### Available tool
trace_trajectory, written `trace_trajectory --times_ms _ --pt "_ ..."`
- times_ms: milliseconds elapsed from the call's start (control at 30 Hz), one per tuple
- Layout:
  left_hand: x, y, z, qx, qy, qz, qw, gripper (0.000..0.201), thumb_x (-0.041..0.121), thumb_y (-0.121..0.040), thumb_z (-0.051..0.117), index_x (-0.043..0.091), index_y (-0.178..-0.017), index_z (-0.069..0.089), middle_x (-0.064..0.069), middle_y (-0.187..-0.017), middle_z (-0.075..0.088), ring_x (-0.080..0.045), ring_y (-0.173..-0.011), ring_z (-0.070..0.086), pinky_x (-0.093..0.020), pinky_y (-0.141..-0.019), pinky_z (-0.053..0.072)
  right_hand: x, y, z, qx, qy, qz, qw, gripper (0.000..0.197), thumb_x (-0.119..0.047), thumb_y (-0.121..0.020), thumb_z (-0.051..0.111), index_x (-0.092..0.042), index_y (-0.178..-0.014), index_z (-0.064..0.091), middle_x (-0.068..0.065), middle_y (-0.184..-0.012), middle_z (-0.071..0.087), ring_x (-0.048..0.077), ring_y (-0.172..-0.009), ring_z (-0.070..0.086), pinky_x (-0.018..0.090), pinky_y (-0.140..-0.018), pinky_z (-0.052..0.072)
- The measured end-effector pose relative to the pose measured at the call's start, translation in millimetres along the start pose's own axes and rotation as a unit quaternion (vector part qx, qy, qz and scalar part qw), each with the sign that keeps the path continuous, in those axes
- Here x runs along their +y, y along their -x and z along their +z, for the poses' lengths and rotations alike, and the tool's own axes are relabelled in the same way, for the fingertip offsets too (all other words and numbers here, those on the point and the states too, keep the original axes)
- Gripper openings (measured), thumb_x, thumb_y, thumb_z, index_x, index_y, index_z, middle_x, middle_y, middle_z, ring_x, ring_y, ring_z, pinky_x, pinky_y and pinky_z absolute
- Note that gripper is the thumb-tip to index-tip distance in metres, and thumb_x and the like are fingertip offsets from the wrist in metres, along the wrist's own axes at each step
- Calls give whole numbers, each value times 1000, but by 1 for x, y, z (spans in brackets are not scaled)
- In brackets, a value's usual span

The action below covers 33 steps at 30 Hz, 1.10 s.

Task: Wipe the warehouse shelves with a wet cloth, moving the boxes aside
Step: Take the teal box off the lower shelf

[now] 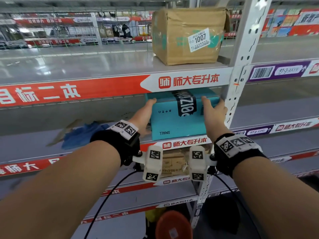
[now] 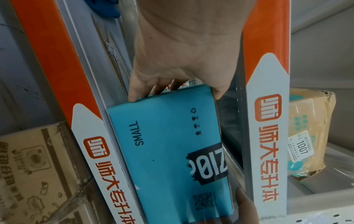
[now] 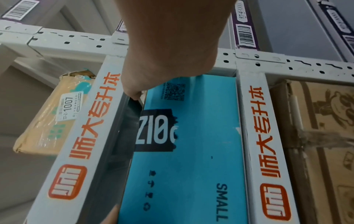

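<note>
We hold the teal box (image 1: 176, 118) on the middle shelf (image 1: 259, 118) beside the white upright (image 1: 241, 66), our left hand (image 1: 143, 114) and right hand (image 1: 214, 111) gripping its two ends, thumbs on top. The blue cloth (image 1: 81, 135) lies crumpled on the same shelf, left of the box.

A teal box (image 1: 177, 118) marked SMALL, with a black tape band over its top, sits flat at the right end of the middle shelf (image 1: 34, 138), hard by the upright post. Left of it, well apart, a blue cloth (image 1: 81, 135) lies crumpled on the same shelf. A taped brown carton (image 1: 188, 35) labelled 1007 stands on the shelf above.
</note>
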State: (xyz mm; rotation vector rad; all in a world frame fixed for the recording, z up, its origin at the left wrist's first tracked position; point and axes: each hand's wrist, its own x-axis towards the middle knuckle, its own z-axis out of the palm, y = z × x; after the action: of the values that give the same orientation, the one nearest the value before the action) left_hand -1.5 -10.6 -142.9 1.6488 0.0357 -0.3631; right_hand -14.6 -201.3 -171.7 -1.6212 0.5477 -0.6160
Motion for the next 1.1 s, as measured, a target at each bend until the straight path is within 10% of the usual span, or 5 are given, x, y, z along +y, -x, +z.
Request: trace_trajectory --times_ms 267,533,833,1000,1100 --pt "-5 15 -6 1 0 0 1000 36 52 -92 40 20 -88 55 -4 -84 64 -20 -80 65 -29 -68 49 8 2 -6 -14 -81 21 996 67 -53 -87 57 -16 -135 29 4 -129 43 22 -121 44 34 -101 36" --pt "-15 44 -15 -5 13 32 999 22 45 -95 41 29 -104 53 1 -93 62 -16 -87 62 -38 -81 52 9 33 -15 -1 -124 41 991 76 -63 -65 64 -19 -122 39 5 -118 55 24 -108 58 49 -94 49" --pt "-41 105 -35 -42 4 63 997 19 43 -93 43 32 -105 54 6 -91 64 -14 -85 66 -41 -83 53 6 115 -46 46 -157 55 985 32 -38 -84 62 -20 -107 49 -2 -92 56 20 -85 59 38 -72 53" --pt "-64 150 -61 -83 -10 118 990 18 32 -98 40 29 -109 54 8 -88 65 1 -61 66 -19 -48 52 12 182 -59 66 -163 55 983 28 -33 -80 62 -17 -97 46 1 -88 51 22 -79 54 35 -66 46" --pt "-78 176 -80 -111 -14 135 985 24 29 -98 39 27 -117 52 6 -90 68 -3 -66 68 -20 -50 52 20 222 -66 70 -162 62 982 33 -32 -84 60 -14 -104 42 1 -87 48 21 -78 52 30 -60 44"
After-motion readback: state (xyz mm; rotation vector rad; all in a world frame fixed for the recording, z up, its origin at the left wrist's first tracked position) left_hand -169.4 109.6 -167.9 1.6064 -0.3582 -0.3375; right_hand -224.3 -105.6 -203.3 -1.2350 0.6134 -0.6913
